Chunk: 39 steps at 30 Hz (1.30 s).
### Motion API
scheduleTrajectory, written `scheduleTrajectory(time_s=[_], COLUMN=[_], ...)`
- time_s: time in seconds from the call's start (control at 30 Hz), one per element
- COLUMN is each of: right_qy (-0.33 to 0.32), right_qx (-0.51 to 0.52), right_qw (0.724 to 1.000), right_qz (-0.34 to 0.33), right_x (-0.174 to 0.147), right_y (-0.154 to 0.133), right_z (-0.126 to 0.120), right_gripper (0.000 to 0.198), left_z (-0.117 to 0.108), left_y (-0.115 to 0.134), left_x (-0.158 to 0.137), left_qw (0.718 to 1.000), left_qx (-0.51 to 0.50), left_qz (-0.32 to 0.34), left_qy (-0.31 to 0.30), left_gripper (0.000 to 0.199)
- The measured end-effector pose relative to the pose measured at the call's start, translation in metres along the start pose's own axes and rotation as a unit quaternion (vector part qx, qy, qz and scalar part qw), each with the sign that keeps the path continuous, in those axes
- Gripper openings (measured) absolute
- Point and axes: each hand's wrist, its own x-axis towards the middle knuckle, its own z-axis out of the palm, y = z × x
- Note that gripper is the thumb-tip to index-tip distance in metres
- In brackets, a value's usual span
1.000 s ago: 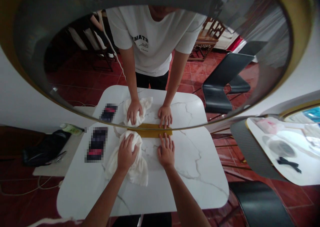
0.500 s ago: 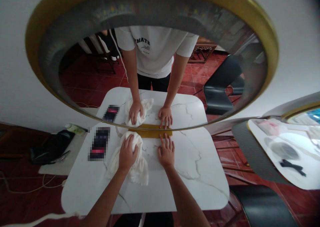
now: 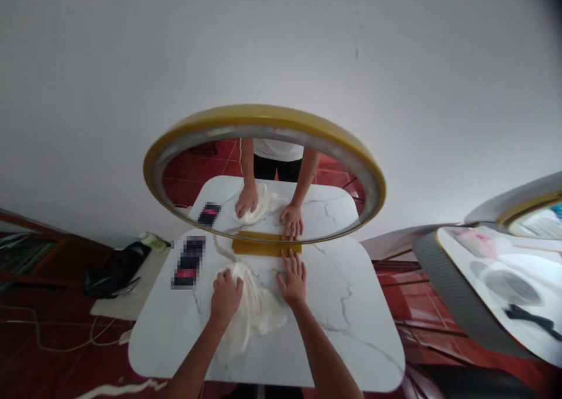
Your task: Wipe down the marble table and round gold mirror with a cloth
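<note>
So, left to right: down on the red tiled floor [image 3: 52, 361] there's a loose pale cord [image 3: 65, 350], and near it a crumpled black bag [image 3: 116, 270] with a pale green bottle [image 3: 153, 242] tipped over just beside it. Next comes a dark, flat rectangular item with a pink band [image 3: 189, 261], pixelated so no telling what it is, lying on the left side of the white marble-veined table with rounded corners [image 3: 360, 346]. At the far edge, an oval mirror with a gold rim [image 3: 263, 115] takes up the middle, its flat gold base [image 3: 263, 246] sitting right ahead of both hands, so that's what blocks the way forward. Way over right, a second white table [image 3: 472, 282] has something pink and see-through [image 3: 480, 244] plus a black strip-like thing [image 3: 533, 319] on it, and part of a black chair [image 3: 478, 381] shows below.

Now the fingers. The left hand [image 3: 226, 296] has them bent and bunched into a rumpled white cloth [image 3: 261, 314], grasping its upper left part; the rest spreads over the tabletop between the hands. The right hand [image 3: 293, 282] holds nothing: fingers fanned out, palm down, fingertips up at the gold base.
</note>
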Motion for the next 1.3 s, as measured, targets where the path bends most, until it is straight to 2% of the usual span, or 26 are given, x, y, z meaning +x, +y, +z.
scheduleTrajectory(time_s=[0.1, 0.2, 0.27, 0.37, 0.43, 0.5, 0.57, 0.6, 0.67, 0.73, 0.83, 0.97, 1.13, 1.3], right_qy=[-0.002, -0.011, -0.038, -0.117, -0.173, -0.205, -0.217, -0.223, -0.241, -0.262, -0.274, -0.27, -0.301, -0.277], right_qx=[0.03, 0.05, 0.062, 0.075, 0.076, 0.078, 0.08, 0.082, 0.086, 0.091, 0.091, 0.072, 0.061, 0.026], right_qw=[1.0, 0.998, 0.993, 0.967, 0.948, 0.941, 0.941, 0.94, 0.936, 0.931, 0.926, 0.925, 0.915, 0.929], right_qz=[-0.003, -0.034, -0.096, -0.213, -0.255, -0.257, -0.247, -0.243, -0.241, -0.24, -0.242, -0.259, -0.262, -0.246], right_x=[0.001, -0.005, -0.018, -0.049, -0.073, -0.096, -0.117, -0.127, -0.145, -0.16, -0.169, -0.157, -0.139, -0.12], right_y=[0.004, -0.001, -0.008, -0.017, -0.018, -0.014, -0.009, -0.006, -0.001, 0.003, 0.007, 0.014, 0.02, 0.009], right_z=[-0.009, -0.031, -0.048, -0.071, -0.081, -0.086, -0.087, -0.086, -0.086, -0.089, -0.101, -0.121, -0.117, -0.099], right_gripper=[0.057, 0.056, 0.061, 0.072, 0.081, 0.087, 0.087, 0.085, 0.085, 0.087, 0.092, 0.096, 0.087, 0.082], left_z=[-0.008, -0.013, -0.016, -0.022, -0.025, -0.026, -0.025, -0.024, -0.023, -0.023, -0.024, -0.022, -0.02, -0.024], left_y=[0.004, 0.002, 0.0, -0.001, 0.0, 0.001, 0.002, 0.001, 0.0, -0.003, -0.008, -0.013, -0.015, -0.02], left_x=[-0.008, -0.016, -0.024, -0.043, -0.061, -0.081, -0.103, -0.114, -0.136, -0.154, -0.173, -0.173, -0.148, -0.106], left_qw=[0.991, 0.972, 0.957, 0.934, 0.942, 0.973, 0.993, 0.993, 0.974, 0.952, 0.938, 0.938, 0.931, 0.918], left_qx=[-0.018, -0.062, -0.098, -0.138, -0.118, -0.07, -0.038, -0.042, -0.074, -0.106, -0.12, -0.101, -0.108, -0.153], left_qz=[-0.115, -0.185, -0.208, -0.217, -0.184, -0.111, 0.004, 0.068, 0.183, 0.243, 0.262, 0.249, 0.252, 0.273], left_qy=[-0.072, -0.128, -0.176, -0.249, -0.254, -0.192, -0.108, -0.09, -0.11, -0.153, -0.191, -0.221, -0.24, -0.245], left_gripper=[0.051, 0.067, 0.067, 0.06, 0.059, 0.055, 0.051, 0.05, 0.05, 0.058, 0.073, 0.064, 0.059, 0.055])
